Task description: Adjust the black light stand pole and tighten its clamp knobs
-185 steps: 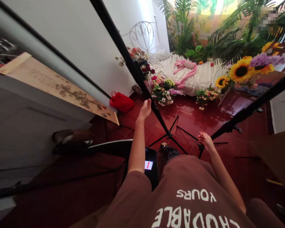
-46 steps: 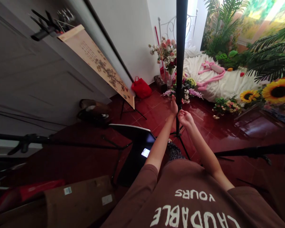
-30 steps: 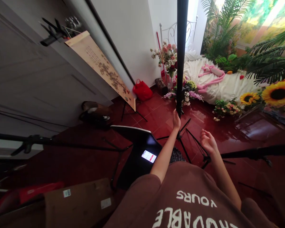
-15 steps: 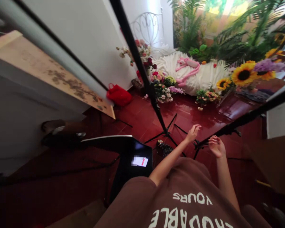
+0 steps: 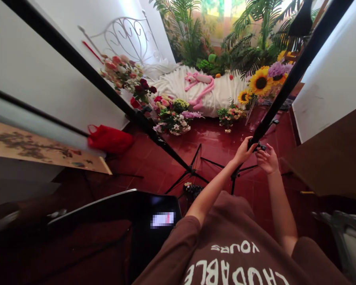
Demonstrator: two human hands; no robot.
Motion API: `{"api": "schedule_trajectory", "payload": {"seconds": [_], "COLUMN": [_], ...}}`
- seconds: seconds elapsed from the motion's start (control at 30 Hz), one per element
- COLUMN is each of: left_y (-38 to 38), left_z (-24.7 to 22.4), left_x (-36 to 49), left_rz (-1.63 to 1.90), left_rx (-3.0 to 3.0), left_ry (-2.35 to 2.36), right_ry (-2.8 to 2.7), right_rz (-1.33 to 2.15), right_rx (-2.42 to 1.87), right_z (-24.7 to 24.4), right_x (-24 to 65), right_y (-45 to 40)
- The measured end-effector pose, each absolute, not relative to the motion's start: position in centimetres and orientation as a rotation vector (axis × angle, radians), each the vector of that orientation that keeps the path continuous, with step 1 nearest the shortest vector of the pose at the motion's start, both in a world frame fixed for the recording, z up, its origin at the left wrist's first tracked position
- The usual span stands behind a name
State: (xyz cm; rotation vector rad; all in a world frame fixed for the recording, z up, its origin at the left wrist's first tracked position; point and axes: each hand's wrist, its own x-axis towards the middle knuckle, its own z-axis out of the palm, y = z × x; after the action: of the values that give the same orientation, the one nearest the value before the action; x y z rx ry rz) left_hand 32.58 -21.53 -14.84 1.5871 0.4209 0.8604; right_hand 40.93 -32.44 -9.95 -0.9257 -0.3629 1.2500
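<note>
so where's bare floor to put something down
Red floor tiles lie bare between the left black tripod stand and right black tripod stand, short of the multicoloured flowers, and between the soft red bag and left stand. Crowded: the right stand, around left hand and right hand.

- The red tiled floor (image 5: 219, 138) gleamed toward the far side.
- A white wall (image 5: 41, 71) stood left, a second wall (image 5: 326, 91) right.
- A scrolled metal headboard (image 5: 141, 35) rose far left.
- A colourful backdrop (image 5: 213, 8) glowed brightly, far.
</note>
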Motion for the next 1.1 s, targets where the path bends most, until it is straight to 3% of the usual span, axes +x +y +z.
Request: {"api": "schedule_trajectory", "payload": {"seconds": [0.17,0.4,0.7,0.93,1.1], "left_y": [-21.3,-21.7,-21.4,-21.2,-20.8], "left_z": [-15.1,-14.5,-14.8,-15.5,-16.4], "left_x": [32.4,32.3,32.3,32.4,32.7], "left_rz": [0.827,0.828,0.783,0.775,0.818], "left_rx": [1.595,1.525,1.467,1.542,1.607], "left_ry": [0.410,0.443,0.446,0.422,0.390], "right_ry": [-0.565,-1.010,-1.310,-0.955,-0.997], "right_rz": [0.965,0.820,-0.017,0.105,0.212], "right_rx": [-1.487,-1.685,-2.062,-1.788,-1.723], "right_z": [-10.4,-10.1,-10.6,-9.1,-8.1], "right_x": [42.4,44.8,44.2,42.6,41.3], "right_y": [-31.9,-32.9,-34.3,-33.3,-30.8]}}
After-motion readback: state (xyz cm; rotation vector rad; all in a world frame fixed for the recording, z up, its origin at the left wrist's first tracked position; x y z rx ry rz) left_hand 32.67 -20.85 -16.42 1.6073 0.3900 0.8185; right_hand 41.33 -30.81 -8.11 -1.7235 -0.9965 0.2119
